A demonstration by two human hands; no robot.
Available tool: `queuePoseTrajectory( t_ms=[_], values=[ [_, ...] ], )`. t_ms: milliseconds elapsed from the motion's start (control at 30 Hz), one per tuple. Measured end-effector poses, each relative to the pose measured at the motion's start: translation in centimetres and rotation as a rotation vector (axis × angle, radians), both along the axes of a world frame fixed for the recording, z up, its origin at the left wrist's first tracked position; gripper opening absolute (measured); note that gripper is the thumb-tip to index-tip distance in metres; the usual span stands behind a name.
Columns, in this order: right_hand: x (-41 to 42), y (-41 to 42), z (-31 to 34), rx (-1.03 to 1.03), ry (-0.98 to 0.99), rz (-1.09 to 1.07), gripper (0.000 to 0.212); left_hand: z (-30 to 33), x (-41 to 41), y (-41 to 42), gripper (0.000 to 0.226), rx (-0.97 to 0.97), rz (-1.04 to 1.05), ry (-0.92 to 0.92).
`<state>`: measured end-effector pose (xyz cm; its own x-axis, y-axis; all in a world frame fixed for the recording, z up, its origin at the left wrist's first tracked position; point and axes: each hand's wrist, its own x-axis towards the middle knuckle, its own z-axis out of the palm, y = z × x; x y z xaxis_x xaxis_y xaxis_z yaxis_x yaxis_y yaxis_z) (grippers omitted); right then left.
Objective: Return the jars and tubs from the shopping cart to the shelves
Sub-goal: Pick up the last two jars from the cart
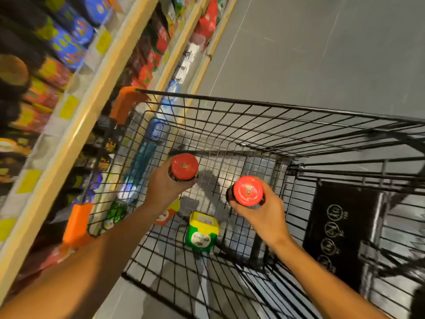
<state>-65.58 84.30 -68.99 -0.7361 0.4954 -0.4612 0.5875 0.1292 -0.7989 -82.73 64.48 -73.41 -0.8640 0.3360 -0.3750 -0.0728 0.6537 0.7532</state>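
Observation:
I look down into a black wire shopping cart (pixel 253 104). My left hand (pixel 163 187) grips a dark jar with a red lid (pixel 184 166) above the cart's basket. My right hand (pixel 259 212) grips a second red-lidded jar (pixel 248 191) a little to the right, also held over the basket. On the cart floor below stands a green tub with a yellow lid (pixel 202 230). Another small orange and yellow tub (pixel 169 211) lies partly hidden under my left wrist.
Wooden shelves (pixel 92 93) packed with colourful packets and jars run along the left, close against the cart's side. Orange plastic corner guards (pixel 125 100) sit on the cart's left rim. Grey floor (pixel 322 54) spreads ahead and to the right. The cart's folded child seat (pixel 340 226) is at right.

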Motion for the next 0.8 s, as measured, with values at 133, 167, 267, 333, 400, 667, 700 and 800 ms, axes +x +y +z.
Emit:
queuePoseTrajectory(
  t_ms=[133, 167, 267, 333, 400, 667, 700, 800],
  values=[
    [-1.2, 0.0, 7.8, 0.027, 0.024, 0.065, 0.077, 10.4, 0.7, -1.8, 0.073, -0.03, 0.04, 0.037],
    [-1.6, 0.1, 10.2, 0.033, 0.034, 0.086, 0.079, 13.4, 0.9, -2.2, 0.073, -0.034, 0.056, 0.045],
    [-2.8, -0.1, 18.0, 0.066, 0.1, 0.131, 0.072, 23.0, 1.6, -3.5, 0.066, -0.005, 0.109, 0.126],
    [-3.0, -0.4, 22.6, 0.097, 0.169, 0.123, 0.065, 28.6, 2.3, -4.3, 0.063, 0.007, 0.1, 0.205],
    [-3.0, -1.0, 26.0, 0.149, 0.248, 0.109, 0.064, 33.5, 3.5, -5.4, 0.065, -0.004, 0.112, 0.27],
    [-5.2, -3.8, 34.7, 0.139, 0.42, 0.343, 0.069, 44.4, 8.8, -10.3, 0.055, 0.035, 0.282, 0.527],
    [-5.5, -4.4, 35.6, 0.126, 0.437, 0.37, 0.069, 45.1, 9.5, -11.2, 0.059, 0.024, 0.312, 0.54],
    [-5.8, -6.7, 38.1, 0.124, 0.512, 0.44, 0.067, 47.1, 11.9, -14.3, 0.072, 0.006, 0.402, 0.606]
  ],
)
